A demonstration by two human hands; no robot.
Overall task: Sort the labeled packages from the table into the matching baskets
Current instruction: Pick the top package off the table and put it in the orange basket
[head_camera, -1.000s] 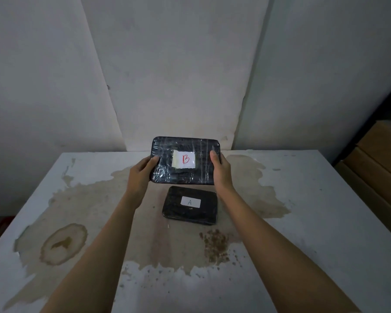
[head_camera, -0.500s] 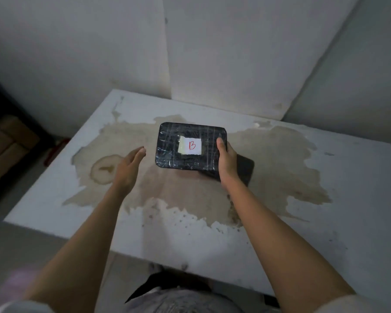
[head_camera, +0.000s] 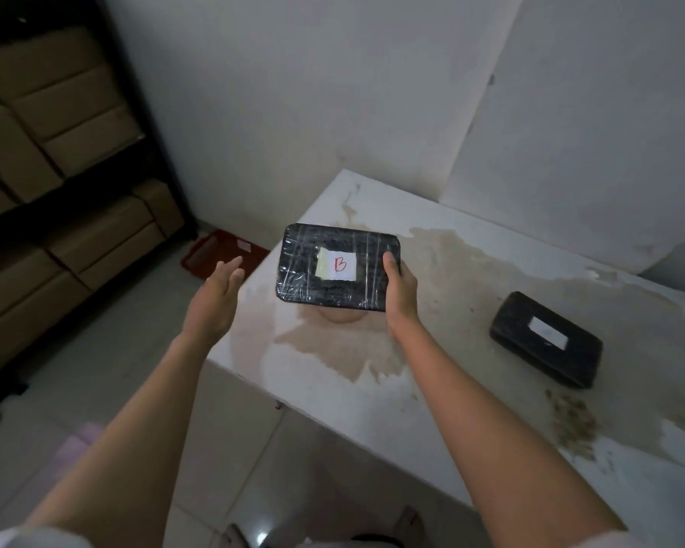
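My right hand (head_camera: 401, 288) grips the right edge of a black, film-wrapped package (head_camera: 301, 270) with a white label marked B in red, held above the table's left corner. My left hand (head_camera: 218, 298) hovers open a little to the package's left, off it, fingers apart. A second black package (head_camera: 546, 338) with a white label lies flat on the stained white table (head_camera: 432, 389) to the right. A red basket (head_camera: 214, 255) with a white label sits on the floor beyond the table's left end, partly hidden by my left hand.
Stacked cardboard boxes (head_camera: 56, 191) fill a dark shelf along the left wall. Pale tiled floor (head_camera: 95, 369) lies between the shelf and the table. White walls close the back. My foot (head_camera: 406, 522) shows at the bottom edge.
My view has swung left, bringing the shelf and red basket into sight. My left hand let go of package B a second ago and stays off it. Package B has moved left, away from the other package.
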